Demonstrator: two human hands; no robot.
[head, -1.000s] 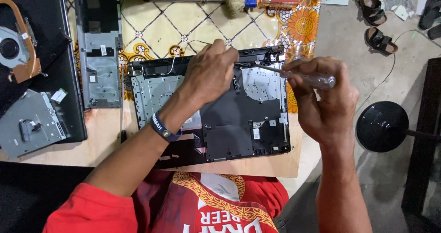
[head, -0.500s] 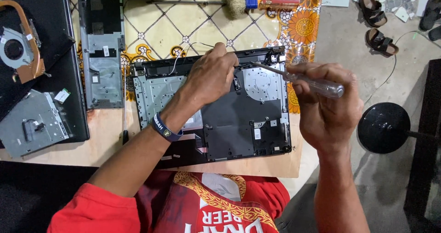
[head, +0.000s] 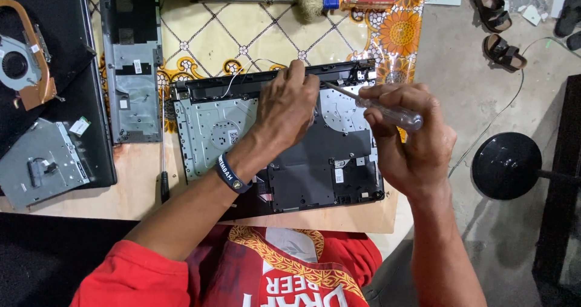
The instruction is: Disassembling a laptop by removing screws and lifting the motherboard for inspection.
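My right hand [head: 407,138] pinches the clear screwdriver [head: 387,112], its tip at the far edge of the opened laptop [head: 278,143]. My left hand [head: 289,110] lies on the laptop, fingertips pressed together at that same edge.

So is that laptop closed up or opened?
Opened: the laptop shows bare metal plate and inner parts, with the screwdriver in the right hand.
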